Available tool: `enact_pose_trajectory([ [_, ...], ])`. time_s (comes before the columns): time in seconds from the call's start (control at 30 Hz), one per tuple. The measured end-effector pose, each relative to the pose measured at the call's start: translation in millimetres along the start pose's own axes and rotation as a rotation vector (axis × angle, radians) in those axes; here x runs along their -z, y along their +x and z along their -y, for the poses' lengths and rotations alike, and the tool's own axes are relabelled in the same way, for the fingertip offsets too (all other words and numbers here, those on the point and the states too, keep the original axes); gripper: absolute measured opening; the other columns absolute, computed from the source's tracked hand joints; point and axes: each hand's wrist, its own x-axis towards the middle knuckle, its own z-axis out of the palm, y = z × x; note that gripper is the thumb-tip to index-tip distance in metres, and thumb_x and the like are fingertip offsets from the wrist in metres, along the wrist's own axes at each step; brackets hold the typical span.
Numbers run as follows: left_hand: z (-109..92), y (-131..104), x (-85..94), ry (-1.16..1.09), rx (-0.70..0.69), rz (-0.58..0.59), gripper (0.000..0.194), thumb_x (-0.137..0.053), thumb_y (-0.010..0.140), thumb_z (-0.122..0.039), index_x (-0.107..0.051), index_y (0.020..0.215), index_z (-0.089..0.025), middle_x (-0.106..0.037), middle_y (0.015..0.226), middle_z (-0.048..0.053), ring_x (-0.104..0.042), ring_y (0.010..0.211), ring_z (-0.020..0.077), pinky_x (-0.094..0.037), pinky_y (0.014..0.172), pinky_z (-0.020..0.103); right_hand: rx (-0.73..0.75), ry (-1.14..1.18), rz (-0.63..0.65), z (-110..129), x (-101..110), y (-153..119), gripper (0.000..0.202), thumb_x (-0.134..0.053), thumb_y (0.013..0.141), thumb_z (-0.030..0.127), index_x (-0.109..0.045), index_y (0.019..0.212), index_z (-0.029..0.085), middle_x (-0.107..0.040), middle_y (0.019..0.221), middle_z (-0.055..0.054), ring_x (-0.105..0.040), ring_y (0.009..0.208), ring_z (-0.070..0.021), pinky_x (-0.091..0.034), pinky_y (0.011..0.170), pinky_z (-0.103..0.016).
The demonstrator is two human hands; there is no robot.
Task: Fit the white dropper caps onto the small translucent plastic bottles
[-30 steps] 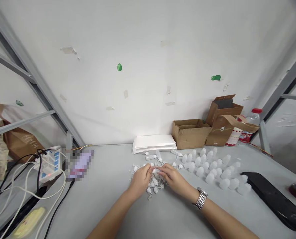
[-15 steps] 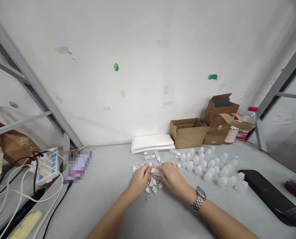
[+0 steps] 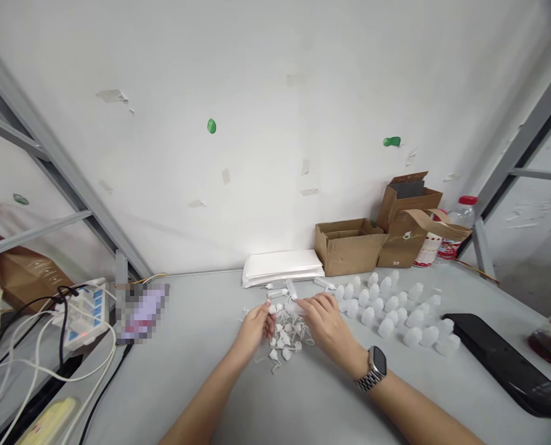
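Observation:
A pile of small white caps with curled tails (image 3: 285, 337) lies on the grey table between my hands. At its left side my left hand (image 3: 258, 324) pinches a small white cap (image 3: 272, 309) between thumb and fingertips. On the right, my right hand (image 3: 324, 318) has its fingers closed round a translucent bottle (image 3: 296, 307), mostly covered by the fingers. Two slim clear bottles, one of them lying flat (image 3: 278, 293), are just behind the pile. Several frosted bottles (image 3: 386, 327) stand in loose rows right of my right hand.
A white stack of flat sheets (image 3: 282, 267), an open cardboard box (image 3: 351, 250) and a brown paper bag (image 3: 403, 238) line the wall. A black case (image 3: 507, 364) lies at the right. Leftward are a purple pouch (image 3: 146, 312) and a power strip (image 3: 88, 315) with tangled cables.
My hands, earlier together over the pile, have moved apart, the left to the left and the right to the right. More of the pile shows between them. The view has shifted slightly.

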Motion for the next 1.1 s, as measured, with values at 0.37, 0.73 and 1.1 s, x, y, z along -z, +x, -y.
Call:
enact_pose_trajectory([
  [0.37,3,-7,2.3,0.577,-0.473,-0.195,0.03,-0.038,0.086,-0.035,-0.064,0.09,-0.022,-0.06,0.086,0.005,-0.05,0.089,0.0195,-0.04,0.081,0.036,-0.066,-0.006,0.052,-4,-8,0,0.015,-0.047,0.085,0.018,-0.055,0.098,0.015,-0.062,0.08,-0.006,-0.051,0.077,-0.0197,-0.033,0.079,-0.039],
  [0.73,6,-4,-10.2,0.504,-0.443,-0.324,0.029,-0.043,0.083,-0.032,-0.065,0.068,-0.02,-0.058,0.067,0.002,-0.051,0.072,0.0159,-0.041,0.07,0.03,-0.014,0.0,0.151,19,-6,0,0.007,-0.047,0.084,0.016,-0.054,0.086,0.015,-0.057,0.075,-0.005,-0.049,0.076,-0.019,-0.031,0.083,-0.04],
  [1.1,4,-5,-18.5,0.696,-0.454,-0.41,0.027,-0.043,0.084,-0.027,-0.063,0.067,-0.019,-0.057,0.067,0.001,-0.05,0.072,0.0161,-0.038,0.069,0.029,-0.045,-0.16,0.15,34,4,-2,0.013,-0.043,0.083,0.01,-0.054,0.091,0.013,-0.057,0.071,-0.005,-0.048,0.072,-0.0197,-0.029,0.084,-0.043],
])
